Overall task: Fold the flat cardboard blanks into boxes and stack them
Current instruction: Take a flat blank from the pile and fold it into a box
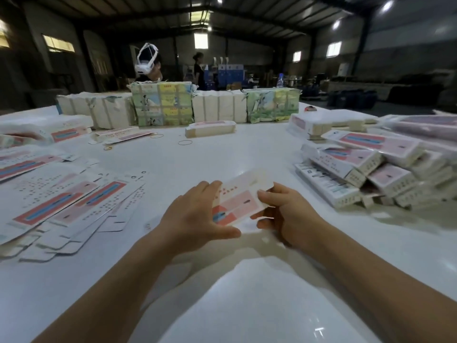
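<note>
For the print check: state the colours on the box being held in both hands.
White box with pink panels and a blue-and-red patch; head view.

Dim warehouse hall around a big white table
The white table (222, 154) fills the foreground; at twelve o'clock a pitched dark roof (205, 13) carries bright ceiling lamps (386, 6); lit windows (58, 43) sit in grey walls at ten and two o'clock; blue cabinets (230, 75) stand far back

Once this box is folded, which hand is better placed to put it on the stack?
Probably the right hand. The pile of folded boxes lies on the right side, nearer that hand, which already grips the box. The left hand sits toward the flat blanks.
</note>
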